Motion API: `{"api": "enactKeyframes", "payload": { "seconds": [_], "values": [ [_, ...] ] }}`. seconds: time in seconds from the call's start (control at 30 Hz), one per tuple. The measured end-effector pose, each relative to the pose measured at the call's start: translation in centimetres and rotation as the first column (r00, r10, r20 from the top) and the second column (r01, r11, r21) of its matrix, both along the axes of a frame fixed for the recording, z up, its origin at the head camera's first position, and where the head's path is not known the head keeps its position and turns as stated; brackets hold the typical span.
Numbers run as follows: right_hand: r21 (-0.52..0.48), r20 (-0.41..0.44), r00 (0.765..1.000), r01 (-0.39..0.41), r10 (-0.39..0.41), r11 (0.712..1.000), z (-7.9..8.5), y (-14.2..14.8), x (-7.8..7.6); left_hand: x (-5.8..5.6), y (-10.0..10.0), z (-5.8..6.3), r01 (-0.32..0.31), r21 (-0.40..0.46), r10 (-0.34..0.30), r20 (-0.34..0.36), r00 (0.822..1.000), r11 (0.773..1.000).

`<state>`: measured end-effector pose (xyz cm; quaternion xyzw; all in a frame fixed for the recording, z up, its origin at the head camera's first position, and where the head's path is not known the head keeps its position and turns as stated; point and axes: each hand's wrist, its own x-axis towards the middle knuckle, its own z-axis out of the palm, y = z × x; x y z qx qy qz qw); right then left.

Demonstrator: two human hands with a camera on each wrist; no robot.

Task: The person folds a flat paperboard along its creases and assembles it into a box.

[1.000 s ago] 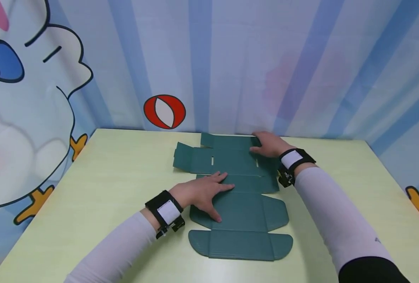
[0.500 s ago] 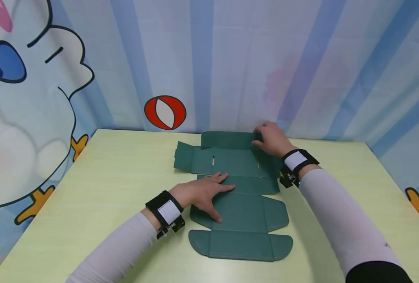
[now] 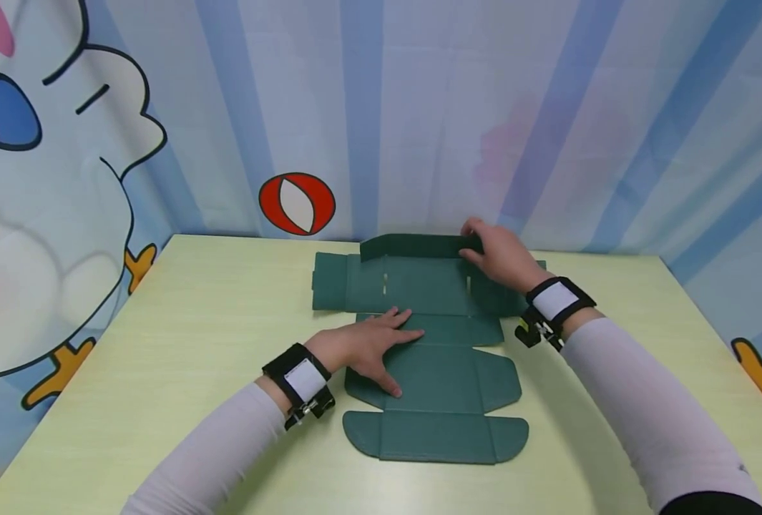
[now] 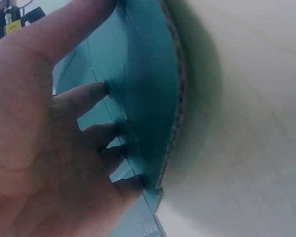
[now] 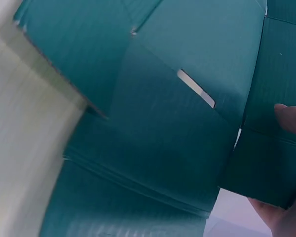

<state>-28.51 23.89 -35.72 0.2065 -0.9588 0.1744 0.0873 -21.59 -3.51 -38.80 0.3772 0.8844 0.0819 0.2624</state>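
A dark green, unfolded cardboard box (image 3: 445, 383) lies on the table, with creases, side flaps and two narrow slots. My left hand (image 3: 368, 350) rests on its middle left part with fingers spread. In the left wrist view, the fingertips of that hand (image 4: 44, 143) touch the cardboard near its curved corrugated edge (image 4: 179, 94). My right hand (image 3: 501, 256) pinches the right end of the far flap (image 3: 413, 247), which stands tilted up from its crease. The right wrist view shows the thumb (image 5: 288, 118) on this flap's inner face, with one slot (image 5: 196, 89) beside it.
The pale yellow table (image 3: 226, 307) extends on both sides of the cardboard. Behind its far edge hangs a striped blue curtain (image 3: 413, 129) with cartoon figures and a red ball print (image 3: 297, 204). The raised flap is close to the curtain.
My right hand has lifted the far flap from nearly flat to upright and shifted slightly right. The left side flap now lies flatter. My left hand stays in place on the cardboard.
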Motion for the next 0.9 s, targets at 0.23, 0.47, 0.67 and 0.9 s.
{"api": "enactKeyframes", "payload": {
  "seconds": [0.23,0.47,0.67,0.9],
  "values": [
    [0.024,-0.07,0.997,-0.024,0.025,0.999,1.2,0.0,0.7,0.6,0.1,-0.3,-0.03,-0.011,0.03,-0.04,0.999,0.999],
    [0.04,-0.051,0.996,-0.074,0.076,0.996,3.4,-0.4,1.9,0.7,0.0,-0.4,-0.071,-0.026,0.069,-0.073,0.995,0.997],
    [0.077,-0.039,0.992,-0.116,0.12,0.99,4.5,-0.9,2.7,-0.2,-0.5,-0.4,-0.074,0.0,0.074,-0.076,0.994,0.997],
    [0.085,-0.04,0.985,-0.166,0.169,0.983,4.5,-1.0,2.8,-1.0,-0.8,-0.1,-0.1,0.018,0.101,-0.055,0.993,0.995]
  ]
}}
